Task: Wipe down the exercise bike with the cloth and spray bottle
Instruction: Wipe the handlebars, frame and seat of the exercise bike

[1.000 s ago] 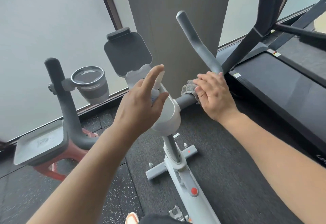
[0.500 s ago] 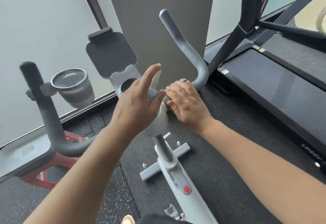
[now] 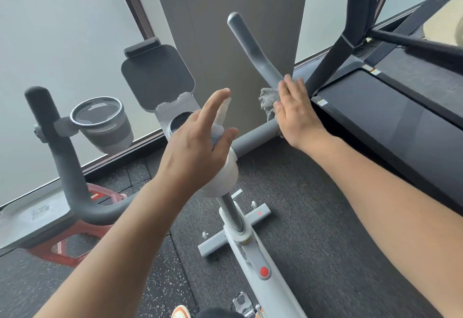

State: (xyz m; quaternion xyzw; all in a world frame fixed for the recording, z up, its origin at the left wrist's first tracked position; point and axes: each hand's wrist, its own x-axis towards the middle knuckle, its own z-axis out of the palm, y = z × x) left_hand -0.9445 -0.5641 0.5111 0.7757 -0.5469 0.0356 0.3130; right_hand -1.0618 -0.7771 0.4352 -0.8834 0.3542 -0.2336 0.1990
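Observation:
The white exercise bike (image 3: 253, 255) stands in front of me, its grey right handlebar (image 3: 253, 47) rising from a horizontal bar (image 3: 255, 137). My right hand (image 3: 298, 115) presses a grey cloth (image 3: 268, 102) against the bend of that handlebar, fingers flat and pointing up. My left hand (image 3: 198, 147) holds a small clear spray bottle (image 3: 220, 120) above the bike's white hub (image 3: 225, 175), index finger stretched over the nozzle. The black left handlebar (image 3: 62, 157) curves up at the left.
A grey tablet holder (image 3: 157, 77) and a cup holder (image 3: 102, 122) sit on the bike's front. A black treadmill (image 3: 390, 122) lies close on the right. A red-and-grey machine base (image 3: 50, 227) sits on the floor at left, frosted windows behind.
My right hand slid the cloth from the inner bar out to the bend of the right handlebar, and its fingers flattened. The left hand kept the bottle over the hub.

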